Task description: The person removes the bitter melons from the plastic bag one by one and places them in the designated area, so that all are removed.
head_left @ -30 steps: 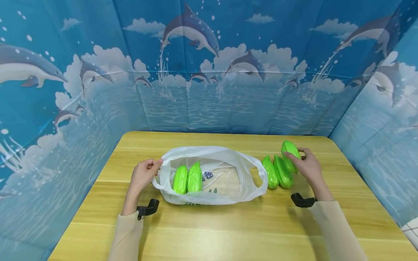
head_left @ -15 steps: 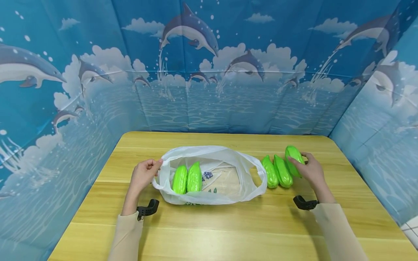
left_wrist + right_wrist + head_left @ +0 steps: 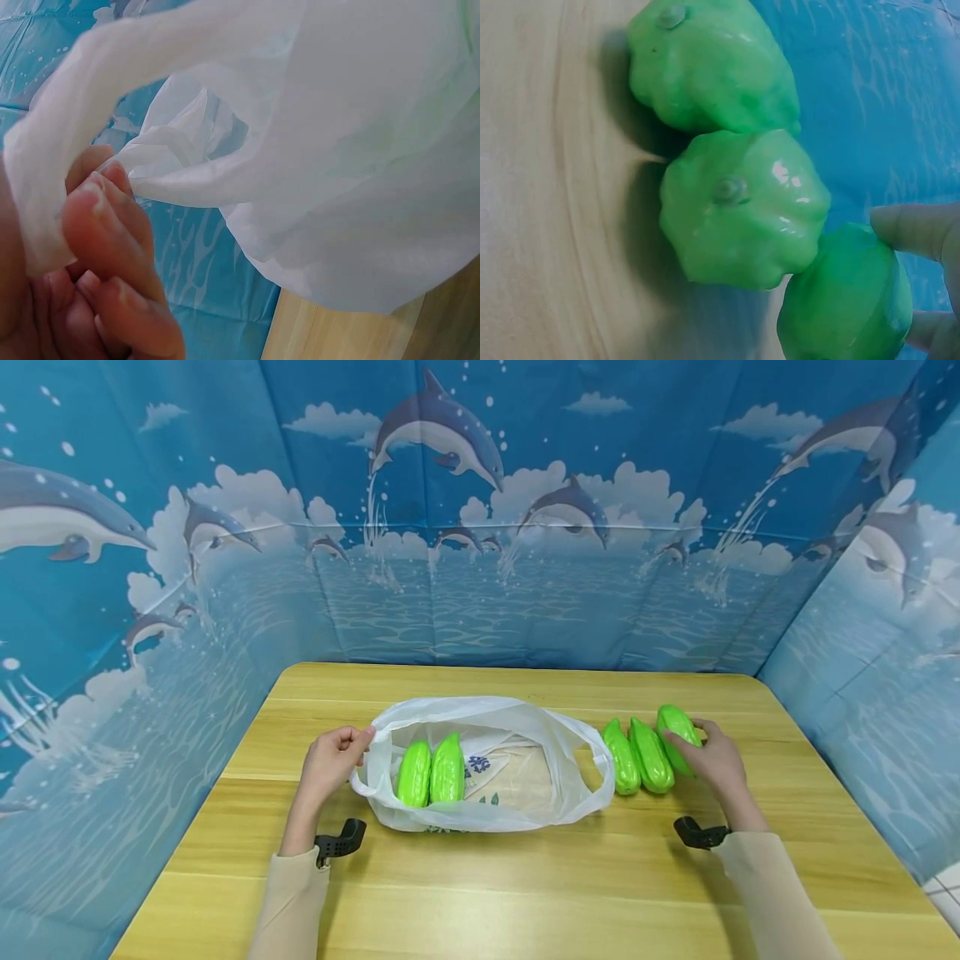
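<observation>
My left hand (image 3: 330,760) pinches the left handle of a white plastic bag (image 3: 566,777), whose mouth stands wide. In the left wrist view, the fingers (image 3: 105,225) curl around the handle strip. Inside the bag's left half lie two glossy green bitter melons, the left one (image 3: 414,773) beside the right one (image 3: 447,768). Right of the bag, two more rest side by side: one bitter melon (image 3: 621,757) and another (image 3: 651,756). My right hand (image 3: 712,758) holds a third bitter melon (image 3: 847,300) between thumb and fingers, close against the nearer of that pair.
The wooden table (image 3: 480,893) carries everything. A blue dolphin-print curtain (image 3: 480,602) rises behind its back edge and along both sides. Each wrist wears a black camera mount, one on the left (image 3: 341,839) and one on the right (image 3: 699,833).
My right hand has moved the held bitter melon slightly right and down, in line with the two beside the bag. The left hand and bag have stayed put.
</observation>
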{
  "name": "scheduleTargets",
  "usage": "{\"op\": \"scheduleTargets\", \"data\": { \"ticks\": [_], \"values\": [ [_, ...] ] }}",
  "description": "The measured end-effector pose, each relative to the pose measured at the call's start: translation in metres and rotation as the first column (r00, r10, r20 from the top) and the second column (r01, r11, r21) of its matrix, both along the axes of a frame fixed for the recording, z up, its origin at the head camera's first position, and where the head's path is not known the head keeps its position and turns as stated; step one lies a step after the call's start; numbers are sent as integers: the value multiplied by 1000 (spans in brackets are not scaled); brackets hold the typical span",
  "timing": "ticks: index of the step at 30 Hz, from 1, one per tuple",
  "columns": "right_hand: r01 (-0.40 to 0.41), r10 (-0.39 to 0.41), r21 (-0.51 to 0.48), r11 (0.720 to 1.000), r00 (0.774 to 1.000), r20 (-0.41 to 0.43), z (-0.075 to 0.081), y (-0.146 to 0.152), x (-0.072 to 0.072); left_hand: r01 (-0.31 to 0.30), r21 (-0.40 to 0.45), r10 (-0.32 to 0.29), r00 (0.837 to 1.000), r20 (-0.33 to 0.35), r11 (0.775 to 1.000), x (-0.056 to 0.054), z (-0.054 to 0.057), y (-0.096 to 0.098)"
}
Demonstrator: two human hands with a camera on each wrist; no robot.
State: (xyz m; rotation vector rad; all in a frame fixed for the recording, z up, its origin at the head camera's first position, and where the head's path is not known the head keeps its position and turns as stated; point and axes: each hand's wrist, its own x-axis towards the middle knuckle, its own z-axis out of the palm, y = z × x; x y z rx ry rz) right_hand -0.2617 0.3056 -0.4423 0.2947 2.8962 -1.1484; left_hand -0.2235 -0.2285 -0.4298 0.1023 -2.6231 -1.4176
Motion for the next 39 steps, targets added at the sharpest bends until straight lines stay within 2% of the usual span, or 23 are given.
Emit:
{"op": "scheduleTargets", "data": {
  "ticks": [10,24,39],
  "values": [
    [25,-25,-4,1000,999,28,-10,1,-1,2,2,-2,1000,-3,1000,1,1,0],
    [33,-33,-6,999,996,77,-17,4,0,0,1,0,1000,-6,1000,0,0,0],
    [23,-22,-11,1000,997,70,-25,7,-2,3,-3,-3,1000,-10,1000,0,-1,0]
  ]
}}
